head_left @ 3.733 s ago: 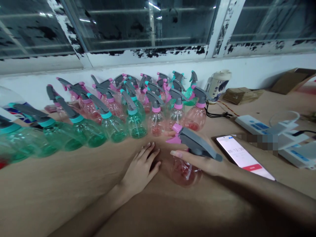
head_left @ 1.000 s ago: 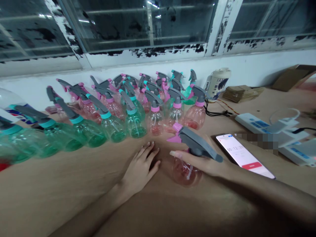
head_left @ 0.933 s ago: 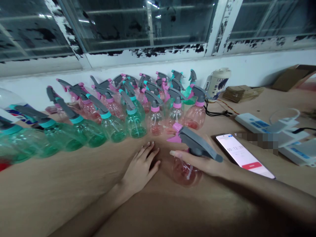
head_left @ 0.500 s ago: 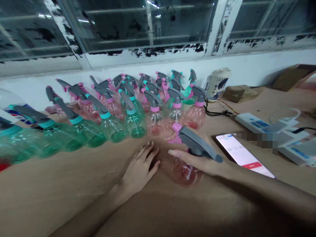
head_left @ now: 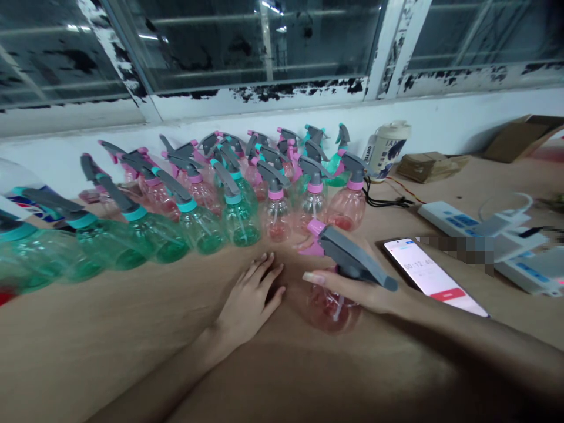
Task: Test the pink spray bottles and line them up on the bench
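Observation:
My right hand (head_left: pixel 352 288) is wrapped round the neck of a pink spray bottle (head_left: pixel 332 314) with a grey and pink trigger head. The bottle appears to stand upright on the wooden table (head_left: pixel 176 335); the fingers behind it are mostly hidden. To its left, my left hand (head_left: pixel 249 299) lies flat on the tabletop with the fingers spread, holding nothing. Just beyond the hands is a row of spray bottles, among them a green one (head_left: pixel 241 226) with a teal collar and a pink one (head_left: pixel 277 217) with a pink collar.
Several more green and pink spray bottles (head_left: pixel 202 197) crowd back to the wall. On the right lie a lit phone (head_left: pixel 432 273) and white power strips (head_left: pixel 458 223). A paper coffee cup (head_left: pixel 388 151) and flattened cardboard (head_left: pixel 432 166) stand behind, below the windows.

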`<action>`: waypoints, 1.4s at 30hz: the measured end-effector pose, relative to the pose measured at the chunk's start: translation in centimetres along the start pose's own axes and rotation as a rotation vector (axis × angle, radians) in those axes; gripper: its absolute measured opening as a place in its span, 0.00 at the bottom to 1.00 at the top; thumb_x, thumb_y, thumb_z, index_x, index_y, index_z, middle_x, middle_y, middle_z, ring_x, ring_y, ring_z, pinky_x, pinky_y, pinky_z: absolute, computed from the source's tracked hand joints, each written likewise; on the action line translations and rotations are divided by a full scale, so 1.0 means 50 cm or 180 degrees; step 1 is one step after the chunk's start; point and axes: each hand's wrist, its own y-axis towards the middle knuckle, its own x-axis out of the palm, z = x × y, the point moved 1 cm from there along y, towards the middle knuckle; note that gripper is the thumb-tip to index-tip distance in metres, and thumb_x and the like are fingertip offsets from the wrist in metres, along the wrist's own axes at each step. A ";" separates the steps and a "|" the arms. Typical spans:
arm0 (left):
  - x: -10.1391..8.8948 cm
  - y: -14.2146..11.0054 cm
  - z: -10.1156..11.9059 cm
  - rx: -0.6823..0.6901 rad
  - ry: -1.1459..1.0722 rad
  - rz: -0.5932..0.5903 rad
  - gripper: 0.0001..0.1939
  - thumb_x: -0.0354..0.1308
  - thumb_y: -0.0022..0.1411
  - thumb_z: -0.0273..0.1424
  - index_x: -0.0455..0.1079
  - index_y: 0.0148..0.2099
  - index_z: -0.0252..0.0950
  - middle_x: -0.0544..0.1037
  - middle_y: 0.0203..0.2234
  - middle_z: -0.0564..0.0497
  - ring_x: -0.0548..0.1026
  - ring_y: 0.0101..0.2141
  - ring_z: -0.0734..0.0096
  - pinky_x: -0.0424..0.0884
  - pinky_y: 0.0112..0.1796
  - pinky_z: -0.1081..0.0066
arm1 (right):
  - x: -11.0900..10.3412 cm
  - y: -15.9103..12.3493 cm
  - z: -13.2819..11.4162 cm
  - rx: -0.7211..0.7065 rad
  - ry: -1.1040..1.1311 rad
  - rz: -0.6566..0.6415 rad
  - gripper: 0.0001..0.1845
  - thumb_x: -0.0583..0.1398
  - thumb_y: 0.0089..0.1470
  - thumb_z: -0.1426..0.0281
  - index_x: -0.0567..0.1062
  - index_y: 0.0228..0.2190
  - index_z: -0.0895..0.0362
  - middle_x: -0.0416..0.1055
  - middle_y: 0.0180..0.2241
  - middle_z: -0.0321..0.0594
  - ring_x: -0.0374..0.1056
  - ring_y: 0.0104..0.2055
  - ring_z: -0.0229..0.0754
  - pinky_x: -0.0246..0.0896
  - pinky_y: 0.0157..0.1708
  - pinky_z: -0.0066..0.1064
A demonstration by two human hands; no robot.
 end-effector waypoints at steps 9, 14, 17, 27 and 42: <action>0.002 0.001 -0.001 -0.0002 0.0088 -0.0027 0.21 0.48 0.66 0.35 0.62 0.58 0.32 0.62 0.59 0.40 0.60 0.59 0.55 0.62 0.55 0.54 | 0.001 -0.005 -0.003 -0.0039 0.0062 0.0165 0.24 0.65 0.44 0.62 0.70 0.44 0.52 0.72 0.36 0.38 0.67 0.33 0.41 0.60 0.26 0.33; 0.002 0.002 0.000 0.0011 0.0078 -0.0035 0.21 0.47 0.66 0.35 0.62 0.58 0.31 0.62 0.59 0.39 0.59 0.59 0.56 0.61 0.56 0.54 | 0.003 -0.007 0.000 -0.0044 0.0037 0.0164 0.22 0.65 0.44 0.63 0.71 0.43 0.52 0.72 0.33 0.36 0.66 0.28 0.39 0.56 0.21 0.30; 0.001 0.001 0.001 0.0017 0.0043 -0.0052 0.21 0.47 0.66 0.35 0.62 0.58 0.30 0.62 0.59 0.38 0.59 0.59 0.55 0.60 0.56 0.54 | 0.003 -0.010 0.002 0.0001 0.0035 0.0144 0.16 0.65 0.46 0.63 0.72 0.38 0.53 0.70 0.27 0.34 0.62 0.23 0.36 0.54 0.20 0.30; 0.000 0.002 0.001 0.0009 -0.0006 0.0009 0.21 0.48 0.66 0.35 0.62 0.57 0.31 0.63 0.58 0.38 0.61 0.58 0.55 0.61 0.56 0.53 | -0.002 0.002 -0.005 -0.0021 0.0039 0.0044 0.11 0.65 0.45 0.65 0.70 0.32 0.54 0.69 0.25 0.32 0.65 0.26 0.36 0.61 0.28 0.31; -0.004 0.003 0.002 -0.0005 0.0040 -0.0112 0.21 0.47 0.66 0.34 0.61 0.58 0.30 0.63 0.59 0.39 0.60 0.59 0.56 0.60 0.56 0.55 | -0.008 -0.003 -0.006 0.0227 0.0106 -0.0064 0.13 0.64 0.44 0.61 0.73 0.34 0.52 0.67 0.20 0.29 0.64 0.22 0.38 0.63 0.26 0.33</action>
